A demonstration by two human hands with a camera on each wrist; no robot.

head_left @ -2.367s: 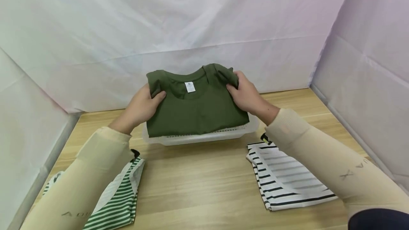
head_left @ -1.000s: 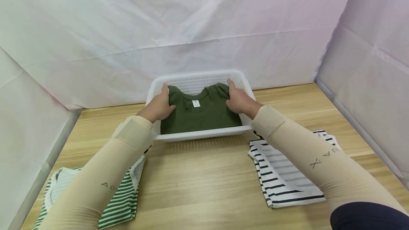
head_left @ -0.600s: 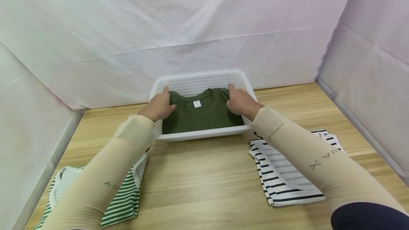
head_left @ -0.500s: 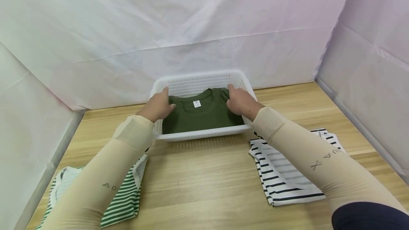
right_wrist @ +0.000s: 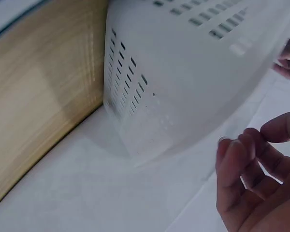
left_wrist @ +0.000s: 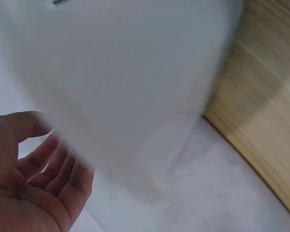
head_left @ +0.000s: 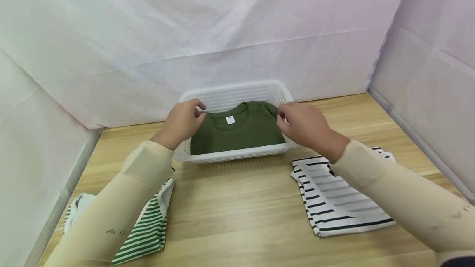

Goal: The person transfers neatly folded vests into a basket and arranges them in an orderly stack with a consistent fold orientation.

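On a wooden table (head_left: 230,217) with white cloth (head_left: 222,19) behind, a white basket (head_left: 237,152) with a green shirt (head_left: 237,135) lying inside. Near the basket's left end, left hand (head_left: 181,122), empty, fingers loosely bent; near its right end, right hand (head_left: 306,123), just as loose.

Is a pale wood-grain desk (head_left: 230,205), streaked between left and right edges. Carries a white perforated plastic basket (head_left: 241,154) near the middle of the back edge. Supports a folded green-and-white striped shirt (head_left: 147,230) close to the left edge and a folded black-and-white striped shirt (head_left: 343,201) toward the right edge.
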